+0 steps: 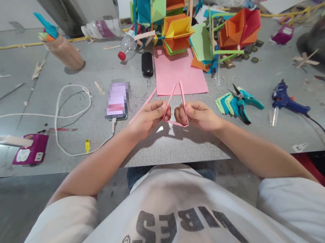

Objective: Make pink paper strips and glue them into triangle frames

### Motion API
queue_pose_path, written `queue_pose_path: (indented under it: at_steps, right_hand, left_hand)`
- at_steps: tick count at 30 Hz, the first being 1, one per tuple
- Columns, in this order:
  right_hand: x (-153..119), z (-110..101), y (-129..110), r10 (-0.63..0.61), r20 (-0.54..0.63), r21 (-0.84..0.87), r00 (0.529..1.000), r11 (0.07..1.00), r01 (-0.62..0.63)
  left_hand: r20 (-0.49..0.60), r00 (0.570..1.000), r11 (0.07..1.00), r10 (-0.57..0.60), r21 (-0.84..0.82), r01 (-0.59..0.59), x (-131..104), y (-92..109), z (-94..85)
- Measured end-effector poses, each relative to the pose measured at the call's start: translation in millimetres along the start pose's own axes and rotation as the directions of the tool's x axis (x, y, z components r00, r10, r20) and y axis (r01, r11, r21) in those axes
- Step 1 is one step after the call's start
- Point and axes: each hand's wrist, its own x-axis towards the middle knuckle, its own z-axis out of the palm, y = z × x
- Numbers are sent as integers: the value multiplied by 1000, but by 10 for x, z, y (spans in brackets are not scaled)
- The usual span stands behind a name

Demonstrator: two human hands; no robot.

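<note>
Near the table's front edge, a narrow folded pink paper strip [178, 124] is bent into an angular U between my hands. My left hand [152, 116] pinches one side of it, thumb pressed on the fingers. The other side is gripped in my right hand [198, 114], with the fingers curled. Both strip ends point up and away from me. Another pink strip [146, 102] lies slanted behind my left hand, partly hidden by it. Just beyond my hands is a stack of pink paper sheets [179, 73] on the grey table [165, 152].
Right of my hands lie folded green and blue paper pieces [226, 103], pliers [246, 103] and a glue gun [289, 98]. On the left are a phone [116, 99] and its white cable [80, 154]. Coloured paper structures [176, 31] stand behind, beside a plastic bottle [128, 46].
</note>
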Motion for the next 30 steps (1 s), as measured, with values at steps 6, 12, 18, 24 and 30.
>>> queue_pose_path:
  at_steps: [6, 12, 18, 24, 30]
  right_hand:
    - [-12, -43, 27, -45, 75, -28, 996, 999, 47]
    - [-19, -41, -10, -33, 130, -80, 991, 996, 43]
    - [-31, -59, 4, -53, 105, -81, 993, 995, 61]
    - [-46, -67, -18, -11, 89, -120, 996, 993, 22]
    - [-38, -33, -61, 34, 70, -184, 997, 983, -21]
  left_hand:
    - [-39, 998, 997, 58, 53, -56, 19, -29, 21]
    - [-20, 997, 994, 80, 78, -78, 26, -40, 3]
    - [-16, 995, 992, 101, 73, -99, 32, -23, -7]
    - [-8, 973, 969, 230, 99, -228, 44, -18, -52]
    - [-25, 860, 816, 509, 331, -473, 27, -101, -61]
